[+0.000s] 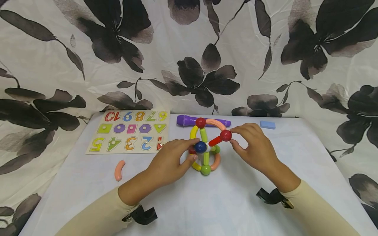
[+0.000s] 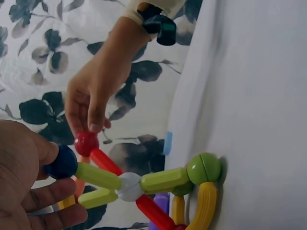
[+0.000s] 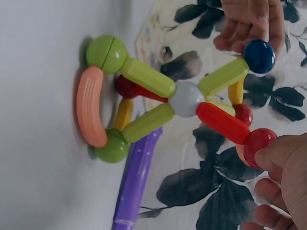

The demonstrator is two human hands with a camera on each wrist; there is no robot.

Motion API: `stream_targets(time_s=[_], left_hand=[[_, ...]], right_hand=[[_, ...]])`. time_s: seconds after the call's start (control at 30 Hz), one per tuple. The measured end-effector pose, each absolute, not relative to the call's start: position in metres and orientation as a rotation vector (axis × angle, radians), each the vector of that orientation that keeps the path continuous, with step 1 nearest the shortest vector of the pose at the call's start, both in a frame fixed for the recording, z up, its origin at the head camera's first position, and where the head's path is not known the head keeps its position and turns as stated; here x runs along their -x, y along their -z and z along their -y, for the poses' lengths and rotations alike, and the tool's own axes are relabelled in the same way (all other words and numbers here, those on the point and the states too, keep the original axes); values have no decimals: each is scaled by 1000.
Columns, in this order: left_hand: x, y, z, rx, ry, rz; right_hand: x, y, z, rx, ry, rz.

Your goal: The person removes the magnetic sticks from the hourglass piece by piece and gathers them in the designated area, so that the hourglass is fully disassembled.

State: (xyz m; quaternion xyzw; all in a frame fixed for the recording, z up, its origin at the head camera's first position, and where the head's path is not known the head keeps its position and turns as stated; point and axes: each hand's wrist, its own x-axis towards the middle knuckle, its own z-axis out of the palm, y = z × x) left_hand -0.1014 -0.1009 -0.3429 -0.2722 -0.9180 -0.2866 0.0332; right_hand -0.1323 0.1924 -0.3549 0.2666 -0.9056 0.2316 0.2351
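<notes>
A structure of coloured sticks and balls stands on the white table, built around a white ball (image 3: 186,99). Green balls (image 3: 106,54) and curved sticks in salmon (image 3: 90,106) and yellow form its base. My left hand (image 1: 168,160) pinches the blue ball (image 1: 200,147) at an upper end of a light green stick (image 2: 98,176). On the other side, my right hand (image 1: 255,149) holds a red ball (image 1: 225,135) between thumb and forefinger; a red stick (image 3: 223,123) joins that ball to the white centre. Another red ball (image 1: 200,123) tops the far side, clear of both hands.
A number and shape puzzle board (image 1: 122,135) lies at the back left. Behind the structure is a purple toy microphone (image 1: 185,121). A loose salmon curved stick (image 1: 119,170) rests at left, a blue block (image 1: 267,125) at the back right. Floral cloth (image 1: 189,39) hangs behind.
</notes>
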Motion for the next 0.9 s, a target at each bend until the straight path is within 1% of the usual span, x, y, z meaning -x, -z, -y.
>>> stream_targets(time_s=[0.23, 0.47, 0.57, 0.7, 0.9], left_hand=[[98, 343, 98, 852, 905, 2823], [103, 334, 104, 806, 902, 2803], [119, 328, 108, 768, 925, 2751], [151, 323, 107, 777, 991, 2737], [189, 324, 97, 912, 1031, 2899]], right_hand=[[133, 357, -187, -651, -716, 2562], [129, 365, -172, -528, -1066, 2622], [130, 370, -166, -512, -1130, 2591], [131, 376, -161, -516, -1170, 2532], [130, 381, -157, -509, -1208, 2504]])
